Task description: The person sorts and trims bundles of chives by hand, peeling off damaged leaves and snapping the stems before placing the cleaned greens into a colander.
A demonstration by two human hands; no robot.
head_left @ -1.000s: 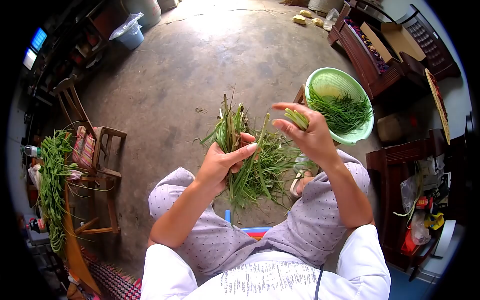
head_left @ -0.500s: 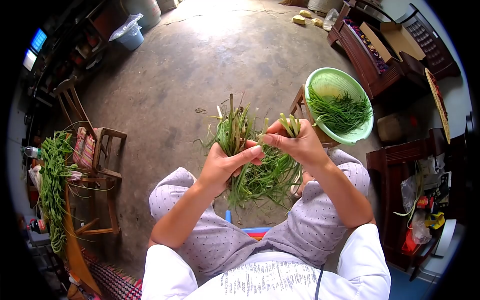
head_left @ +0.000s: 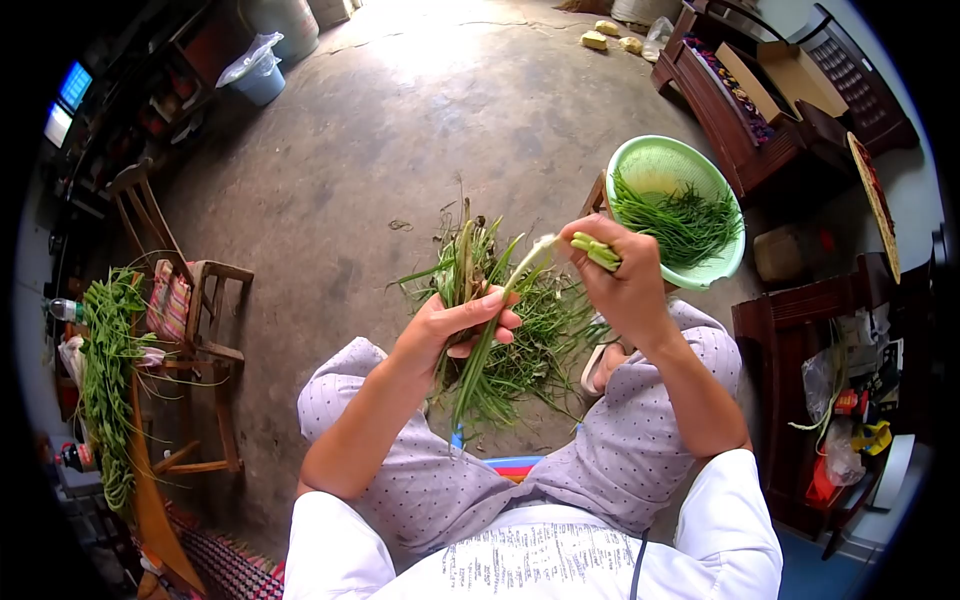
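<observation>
Wrapped around a bundle of long green stalks, my left hand also pinches one stalk with a pale end between thumb and finger. My right hand is closed on several short cut green stems, its fingertips at the pale end of that stalk. Below both hands a loose heap of green leaves and stalks lies on the floor. Right of my right hand, a light green basket holds thin green leaves.
A wooden chair stands at the left, beside a board bearing leafy greens. A blue bin is at the upper left. Dark wooden furniture with an open cardboard box is at the upper right.
The right hand came in to the left hand, then drew back up and right. A stalk with a pale end now stretches between the hands.
</observation>
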